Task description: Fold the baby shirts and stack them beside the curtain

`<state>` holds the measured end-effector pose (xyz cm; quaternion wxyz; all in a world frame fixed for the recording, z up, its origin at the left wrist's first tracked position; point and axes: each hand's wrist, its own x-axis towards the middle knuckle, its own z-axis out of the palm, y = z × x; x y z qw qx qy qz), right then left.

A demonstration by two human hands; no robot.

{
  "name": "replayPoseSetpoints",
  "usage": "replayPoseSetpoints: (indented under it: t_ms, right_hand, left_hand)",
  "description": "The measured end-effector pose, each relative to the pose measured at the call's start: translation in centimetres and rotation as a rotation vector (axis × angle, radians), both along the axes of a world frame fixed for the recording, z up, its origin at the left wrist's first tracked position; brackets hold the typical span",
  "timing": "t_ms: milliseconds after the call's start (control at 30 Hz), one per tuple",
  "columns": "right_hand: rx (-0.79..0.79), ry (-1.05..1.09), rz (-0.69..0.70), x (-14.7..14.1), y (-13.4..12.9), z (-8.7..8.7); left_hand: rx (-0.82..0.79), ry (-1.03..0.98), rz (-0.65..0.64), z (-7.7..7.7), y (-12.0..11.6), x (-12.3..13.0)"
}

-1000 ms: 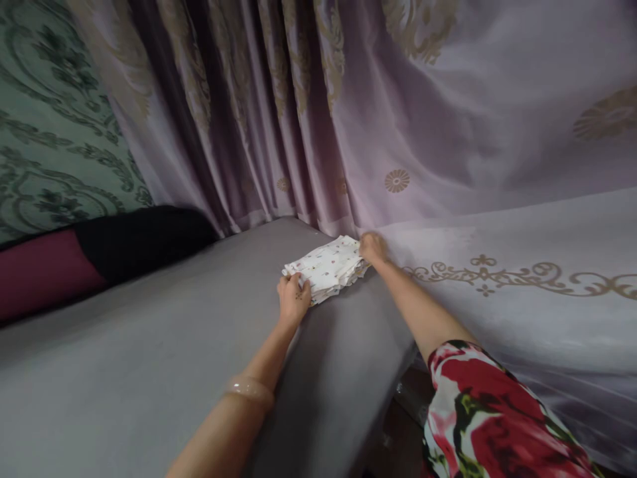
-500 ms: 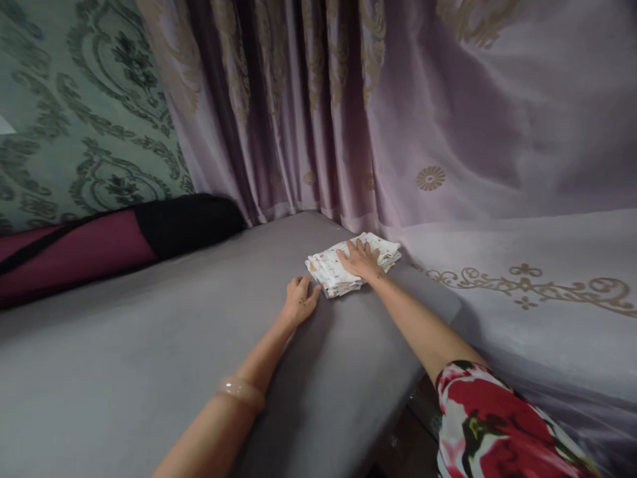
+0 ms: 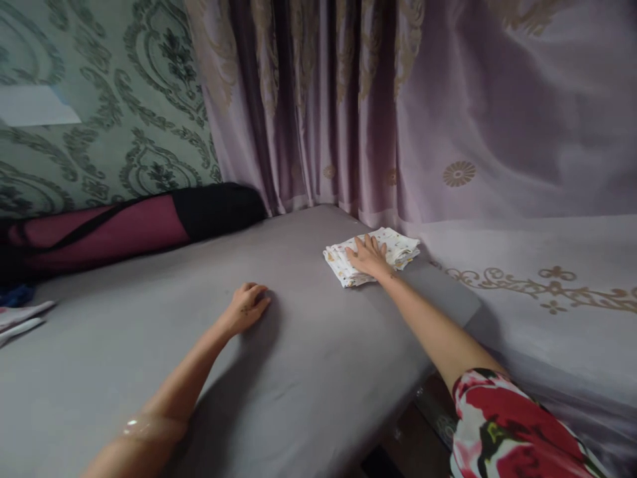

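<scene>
A stack of folded white cloth with small coloured prints lies near the far right corner of a grey-covered bed. My right hand rests flat on top of it, fingers spread. Well to the left of the stack, my left hand hovers just over the grey cover, or touches it; I cannot tell which. Its fingers are loosely bent with the thumb apart, and nothing is in them.
A long maroon and black bag lies along the patterned green wall. Purple curtains hang behind the bed's far corner and along its right side. Folded white and pink cloth shows at the left edge, beside something dark blue.
My left hand has moved left, away from the cloth stack. My right hand stays flat on the stack. The view has swung left, bringing in the cloth at the left edge.
</scene>
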<state>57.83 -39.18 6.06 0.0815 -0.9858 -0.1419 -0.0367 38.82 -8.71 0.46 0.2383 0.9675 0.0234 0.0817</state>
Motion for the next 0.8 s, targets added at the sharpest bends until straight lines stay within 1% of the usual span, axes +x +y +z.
replayPoseSetpoints:
  t_ms: [133, 300, 433, 633, 700, 800]
  right_hand:
    - [-0.018, -0.025, 0.087, -1.6, 1.9, -0.1]
    - [-0.009, -0.052, 0.222, -4.5, 5.4, 0.3]
    - [0.010, -0.013, 0.384, -7.9, 9.1, -0.1]
    - [0.085, 0.132, 0.648, -13.3, 14.8, -1.7]
    - [0.105, 0.167, 0.732, -14.8, 16.5, -2.1]
    - [0.118, 0.199, 0.844, -16.7, 18.5, -2.6]
  left_hand:
    - [0.011, 0.029, 0.068, 0.2, 3.4, -2.5]
    - [0.001, 0.041, 0.123, 0.3, 6.2, -5.2]
    - [-0.009, 0.066, 0.180, 0.5, 7.9, -7.1]
    - [-0.050, 0.100, 0.239, 1.1, 10.4, -9.7]
    - [-0.057, 0.113, 0.284, 1.6, 11.0, -10.8]
    - [-0.061, 0.143, 0.399, 2.8, 11.3, -12.5]
